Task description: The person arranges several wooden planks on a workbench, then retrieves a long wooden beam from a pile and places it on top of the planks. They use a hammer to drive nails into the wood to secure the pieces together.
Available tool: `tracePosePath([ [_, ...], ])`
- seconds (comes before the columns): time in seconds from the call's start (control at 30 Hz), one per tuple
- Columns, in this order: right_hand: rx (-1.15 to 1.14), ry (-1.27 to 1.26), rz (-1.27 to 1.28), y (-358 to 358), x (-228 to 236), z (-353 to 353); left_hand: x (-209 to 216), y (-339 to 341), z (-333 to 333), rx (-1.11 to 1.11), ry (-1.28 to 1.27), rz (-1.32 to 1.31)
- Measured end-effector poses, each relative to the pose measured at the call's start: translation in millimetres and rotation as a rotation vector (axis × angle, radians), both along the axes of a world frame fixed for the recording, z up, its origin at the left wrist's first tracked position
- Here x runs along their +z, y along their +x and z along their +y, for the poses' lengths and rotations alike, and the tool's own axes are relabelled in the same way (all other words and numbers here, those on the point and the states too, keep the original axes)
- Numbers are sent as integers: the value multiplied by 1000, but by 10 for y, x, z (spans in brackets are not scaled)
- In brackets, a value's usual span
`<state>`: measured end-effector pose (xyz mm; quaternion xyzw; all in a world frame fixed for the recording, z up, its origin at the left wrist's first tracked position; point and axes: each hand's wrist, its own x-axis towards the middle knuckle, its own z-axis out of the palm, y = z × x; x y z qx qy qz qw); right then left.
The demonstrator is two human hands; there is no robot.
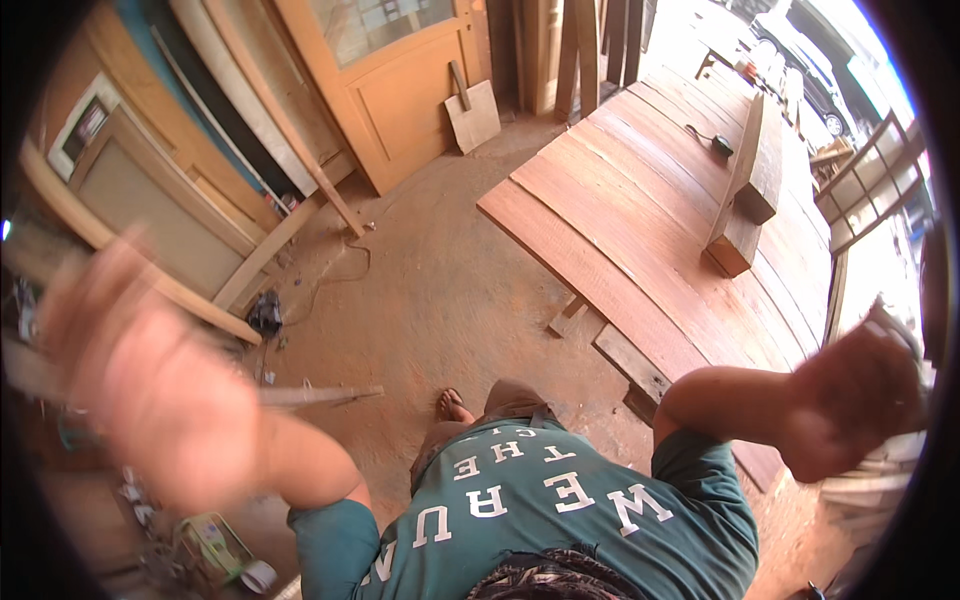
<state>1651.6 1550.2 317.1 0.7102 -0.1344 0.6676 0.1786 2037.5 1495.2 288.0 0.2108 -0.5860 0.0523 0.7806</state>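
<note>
My left hand (140, 370) is raised at the left, smeared by motion, and its fingers cannot be made out. Up beside the right side of the wooden table, my right hand (855, 395) is bent back at the wrist. Its fingers are dark and blurred, so whether it holds anything is unclear. Nearest to it is the plank tabletop (620, 220), made of several reddish boards laid side by side. On the boards lie two thick wooden beams (735, 245), (765, 180), touching each other. A small dark object with a cord (721, 146) rests beside them.
A wooden door with a glass pane (410, 110) leans at the back, with a flat board (472, 117) against it. More panels and a long strip (290, 120) lean at the left. A dark tool (265, 313) lies on the floor (400, 300). A wooden grid frame (875, 185) stands at the right.
</note>
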Motion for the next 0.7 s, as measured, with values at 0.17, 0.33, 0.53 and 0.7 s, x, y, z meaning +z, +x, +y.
tracePosePath([
  [0.17, -290, 566, -219, 164, -871, -524, -1594, -315, -2406, -460, 1130, -22],
  [0.33, -368, 993, -252, 243, -1358, -996, -3276, -889, -3564, -570, 1763, -348],
  [0.53, -559, 1063, -312, 92, -1635, -1660, -3512, -1626, -4105, -782, 2012, -347],
  [0.7, -641, 1095, -289, 15, -1627, -2234, -3474, -1712, -4327, -950, 2094, -369],
])
